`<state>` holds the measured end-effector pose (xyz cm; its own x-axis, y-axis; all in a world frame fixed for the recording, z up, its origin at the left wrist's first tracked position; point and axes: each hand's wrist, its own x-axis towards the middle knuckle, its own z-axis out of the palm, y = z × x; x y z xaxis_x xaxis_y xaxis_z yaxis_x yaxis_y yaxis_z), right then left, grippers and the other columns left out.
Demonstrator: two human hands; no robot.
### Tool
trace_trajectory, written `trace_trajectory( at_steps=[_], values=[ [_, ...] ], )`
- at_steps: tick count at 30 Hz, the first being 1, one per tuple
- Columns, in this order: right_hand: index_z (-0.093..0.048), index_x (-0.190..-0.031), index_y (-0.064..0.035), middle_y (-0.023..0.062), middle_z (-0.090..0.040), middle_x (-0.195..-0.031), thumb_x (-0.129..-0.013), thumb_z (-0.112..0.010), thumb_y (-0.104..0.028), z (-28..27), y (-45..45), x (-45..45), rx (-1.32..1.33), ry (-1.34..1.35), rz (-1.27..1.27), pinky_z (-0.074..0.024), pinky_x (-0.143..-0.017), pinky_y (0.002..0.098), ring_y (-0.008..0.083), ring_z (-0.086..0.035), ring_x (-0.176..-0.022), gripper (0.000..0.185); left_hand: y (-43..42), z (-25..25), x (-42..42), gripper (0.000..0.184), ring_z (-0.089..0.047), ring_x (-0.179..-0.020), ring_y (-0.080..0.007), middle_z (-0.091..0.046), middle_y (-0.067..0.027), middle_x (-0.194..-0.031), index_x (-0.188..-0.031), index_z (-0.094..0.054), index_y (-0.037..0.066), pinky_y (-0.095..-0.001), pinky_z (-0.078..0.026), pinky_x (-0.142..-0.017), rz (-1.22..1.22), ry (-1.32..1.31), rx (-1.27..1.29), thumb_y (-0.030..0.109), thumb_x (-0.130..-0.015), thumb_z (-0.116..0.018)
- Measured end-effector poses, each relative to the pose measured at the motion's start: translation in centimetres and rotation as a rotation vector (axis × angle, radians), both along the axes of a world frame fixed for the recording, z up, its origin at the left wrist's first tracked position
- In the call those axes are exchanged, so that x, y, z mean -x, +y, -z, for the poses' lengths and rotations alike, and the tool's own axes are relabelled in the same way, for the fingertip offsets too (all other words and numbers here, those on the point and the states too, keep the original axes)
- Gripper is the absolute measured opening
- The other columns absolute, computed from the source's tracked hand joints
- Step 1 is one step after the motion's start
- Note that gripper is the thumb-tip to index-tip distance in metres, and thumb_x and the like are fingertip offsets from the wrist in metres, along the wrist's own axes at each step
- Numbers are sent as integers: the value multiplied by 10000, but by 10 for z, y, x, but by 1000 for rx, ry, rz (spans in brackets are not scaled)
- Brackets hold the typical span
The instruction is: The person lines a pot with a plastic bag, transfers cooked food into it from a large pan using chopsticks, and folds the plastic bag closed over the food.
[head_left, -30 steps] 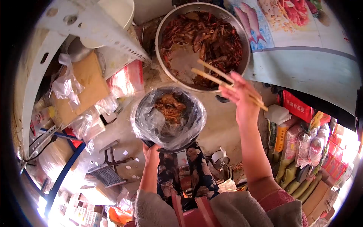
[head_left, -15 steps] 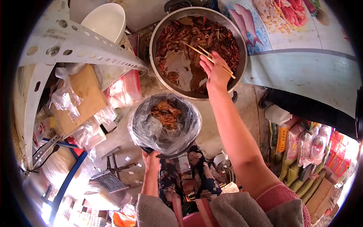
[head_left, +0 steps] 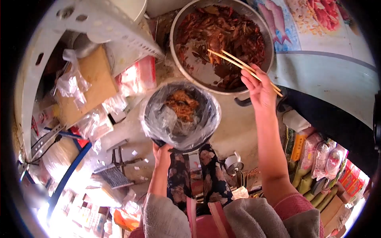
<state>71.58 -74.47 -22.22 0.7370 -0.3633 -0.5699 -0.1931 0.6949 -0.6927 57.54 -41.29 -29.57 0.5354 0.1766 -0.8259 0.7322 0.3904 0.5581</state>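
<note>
My left hand (head_left: 162,150) grips the near edge of a dark bowl lined with a clear plastic bag (head_left: 158,119). Brownish-red food (head_left: 182,105) lies inside the bag. My right hand (head_left: 260,88) is closed round a pair of wooden chopsticks (head_left: 238,64) over the near right rim of a large metal pot (head_left: 185,73). The chopstick tips point left over the pot and are at a piece of the food. Dark red food pieces (head_left: 252,43) and brown liquid fill the pot.
A perforated metal frame (head_left: 115,29) and a cardboard piece (head_left: 93,85) stand at the left. The upper right holds a table with a printed cover (head_left: 325,75). Bagged goods (head_left: 323,162) lie at the right. A small folding stool (head_left: 115,174) is on the floor.
Over the last second my right hand reached farther into the pot with the chopsticks, then drew back right toward its rim. My left hand still holds the bowl.
</note>
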Motion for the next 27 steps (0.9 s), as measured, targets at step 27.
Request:
trace_trajectory(
  at_steps=[27],
  values=[
    [-539, -1082, 53, 140, -575, -958, -876, -467, -87, 6, 31, -9, 455, 47, 33, -536, -681, 291, 260, -641, -797, 260, -3, 10, 12, 518, -525, -847, -234, -518, -61, -918, -1068, -474, 38, -327, -451, -701, -50, -22, 37, -136, -581, -446]
  ],
)
